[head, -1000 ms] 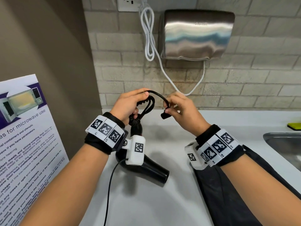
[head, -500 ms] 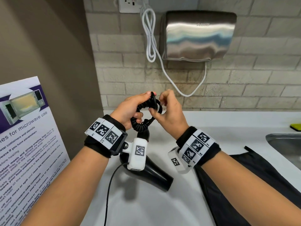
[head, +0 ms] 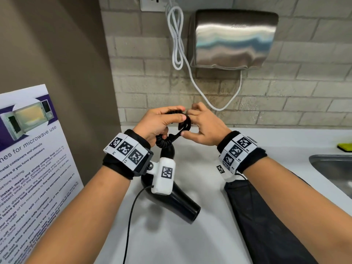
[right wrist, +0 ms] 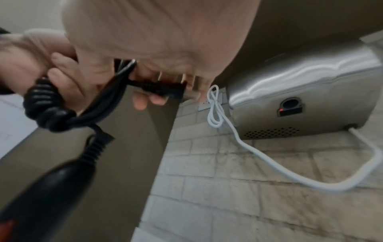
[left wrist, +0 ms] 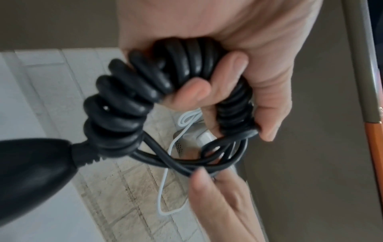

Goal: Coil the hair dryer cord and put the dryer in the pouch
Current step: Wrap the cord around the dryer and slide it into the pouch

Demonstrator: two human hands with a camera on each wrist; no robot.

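- Hair dryer (head: 171, 199): glossy black, nozzle resting on the counter (head: 190, 244).
- Cord (left wrist: 132, 91): black, spiralled; left hand (head: 158, 122) grip encloses the bundle.
- Right hand (head: 203, 126) grip pinches the plug end (right wrist: 159, 90).

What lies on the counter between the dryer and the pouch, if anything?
Nothing visible does. The dryer and the pouch are parted only by bare counter. The right forearm crosses above the pouch, and both hands, left hand and right hand, hold the cord.
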